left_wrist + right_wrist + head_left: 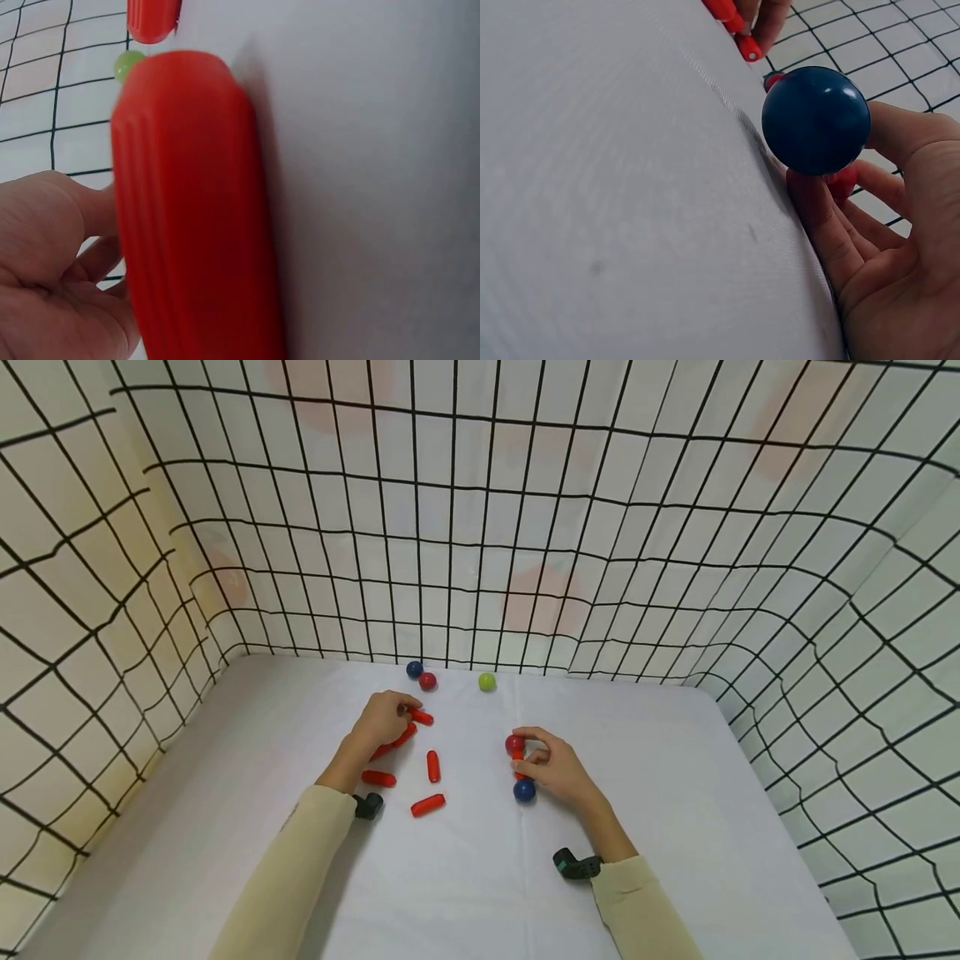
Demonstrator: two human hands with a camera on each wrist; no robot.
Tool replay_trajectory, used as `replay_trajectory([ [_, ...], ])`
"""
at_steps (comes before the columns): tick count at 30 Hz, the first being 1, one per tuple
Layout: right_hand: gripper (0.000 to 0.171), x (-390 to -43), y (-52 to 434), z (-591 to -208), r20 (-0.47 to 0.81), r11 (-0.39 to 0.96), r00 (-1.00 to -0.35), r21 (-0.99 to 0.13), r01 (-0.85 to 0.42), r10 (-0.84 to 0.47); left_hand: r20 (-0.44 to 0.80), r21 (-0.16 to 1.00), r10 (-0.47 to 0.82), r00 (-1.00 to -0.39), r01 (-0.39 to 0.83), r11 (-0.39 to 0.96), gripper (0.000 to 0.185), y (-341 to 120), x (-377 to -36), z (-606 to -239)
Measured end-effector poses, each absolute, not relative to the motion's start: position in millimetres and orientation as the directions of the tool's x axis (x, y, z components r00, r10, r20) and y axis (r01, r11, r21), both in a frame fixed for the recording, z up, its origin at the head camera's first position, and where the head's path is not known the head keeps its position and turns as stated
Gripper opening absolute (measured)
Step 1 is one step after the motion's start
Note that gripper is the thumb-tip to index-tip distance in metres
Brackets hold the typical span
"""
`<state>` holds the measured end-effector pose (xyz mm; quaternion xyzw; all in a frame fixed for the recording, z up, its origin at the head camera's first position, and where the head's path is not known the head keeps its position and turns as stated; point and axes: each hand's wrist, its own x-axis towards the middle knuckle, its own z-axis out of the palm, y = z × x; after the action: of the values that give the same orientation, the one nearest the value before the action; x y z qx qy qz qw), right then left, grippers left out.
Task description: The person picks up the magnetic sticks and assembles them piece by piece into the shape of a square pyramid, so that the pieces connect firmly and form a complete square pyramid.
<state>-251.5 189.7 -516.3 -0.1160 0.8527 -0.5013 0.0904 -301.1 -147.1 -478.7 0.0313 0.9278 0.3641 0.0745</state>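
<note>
My left hand reaches over a cluster of red ribbed rods and pinches one red rod by its end on the white table. The left wrist view is filled by a red rod lying beside that hand. My right hand grips a short red rod with a red ball on its far end and a blue ball on its near end. Up close the blue ball rests against my right fingers.
Loose red rods lie between my hands. A blue ball, a red ball and a green ball sit by the back wall. Grid-patterned cloth walls enclose the table on three sides.
</note>
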Motion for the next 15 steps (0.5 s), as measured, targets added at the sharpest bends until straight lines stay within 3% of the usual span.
replay_trajectory([
  [7,0.054,-252,189,-519,-0.03,0.446,-0.956,-0.889,-0.107,-0.291,-0.109,0.688,0.123,-0.986,0.014,0.726,0.034,-155,-299,-481],
  [15,0.054,-254,191,-522,-0.025,0.429,-0.955,-0.896,-0.109,-0.295,0.015,0.753,0.131,-0.991,0.097,0.65,0.032,-162,-287,-482],
])
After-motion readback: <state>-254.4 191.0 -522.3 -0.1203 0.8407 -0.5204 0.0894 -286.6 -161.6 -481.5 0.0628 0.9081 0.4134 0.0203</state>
